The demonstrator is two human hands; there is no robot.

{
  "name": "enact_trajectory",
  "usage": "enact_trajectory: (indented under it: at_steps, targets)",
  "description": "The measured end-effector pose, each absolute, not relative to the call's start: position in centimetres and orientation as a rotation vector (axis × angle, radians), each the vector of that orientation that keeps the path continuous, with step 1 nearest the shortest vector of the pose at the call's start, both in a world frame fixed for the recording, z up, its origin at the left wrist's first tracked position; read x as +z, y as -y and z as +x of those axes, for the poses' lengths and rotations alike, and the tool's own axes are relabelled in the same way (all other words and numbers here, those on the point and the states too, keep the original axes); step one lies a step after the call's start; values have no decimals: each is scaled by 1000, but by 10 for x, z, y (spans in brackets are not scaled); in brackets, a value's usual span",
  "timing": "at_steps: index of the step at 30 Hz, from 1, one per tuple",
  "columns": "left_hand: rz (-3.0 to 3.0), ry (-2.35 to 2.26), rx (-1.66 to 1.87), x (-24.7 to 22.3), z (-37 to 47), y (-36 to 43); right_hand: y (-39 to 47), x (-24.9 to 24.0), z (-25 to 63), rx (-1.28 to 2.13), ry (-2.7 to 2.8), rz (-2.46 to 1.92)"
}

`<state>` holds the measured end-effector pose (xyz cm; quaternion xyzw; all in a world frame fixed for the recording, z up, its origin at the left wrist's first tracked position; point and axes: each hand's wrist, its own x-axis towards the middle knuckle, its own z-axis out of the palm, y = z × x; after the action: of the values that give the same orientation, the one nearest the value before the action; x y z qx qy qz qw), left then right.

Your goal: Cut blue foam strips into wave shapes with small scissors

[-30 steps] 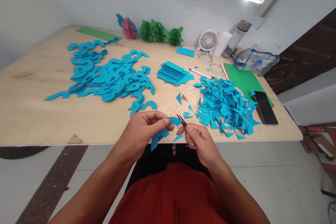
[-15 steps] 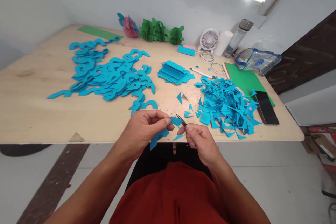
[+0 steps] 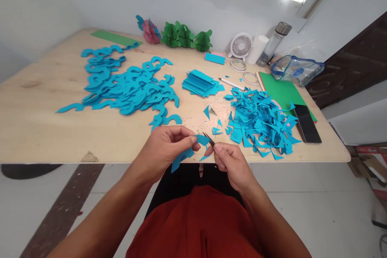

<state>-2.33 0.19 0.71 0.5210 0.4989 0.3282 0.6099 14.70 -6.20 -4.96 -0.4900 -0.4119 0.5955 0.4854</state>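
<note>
At the table's front edge my left hand (image 3: 169, 145) pinches a blue piece of paper (image 3: 181, 158) between thumb and fingers; one end hangs below the fingers. My right hand (image 3: 231, 161) is closed on a small pair of scissors (image 3: 209, 138), their dark blades at the paper's right end. The handles are mostly hidden in the fingers. A narrow blue sliver (image 3: 205, 156) shows just under the blades. Left of the hands lies a heap of curved blue cut-outs (image 3: 130, 88). Blue paper scraps (image 3: 260, 117) are piled to the right.
Behind the hands sits a stack of blue paper (image 3: 201, 83) beside a white pencil (image 3: 231, 84). A phone (image 3: 307, 124) and green sheets (image 3: 282, 88) lie at the right. Along the wall stand green paper shapes (image 3: 177, 34), a small fan (image 3: 241, 46) and a bottle (image 3: 273, 46).
The view has shifted very slightly. Both hands, the paper and the scissors stay in nearly the same place, and the hanging end of the paper has moved a little left.
</note>
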Motion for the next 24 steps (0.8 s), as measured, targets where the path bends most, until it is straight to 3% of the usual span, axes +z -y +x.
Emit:
enact_trajectory:
  at_steps: [24]
  targets:
    - [1225,-1157,691,8,-30,-4,62,-45,147,1439,906,-1257]
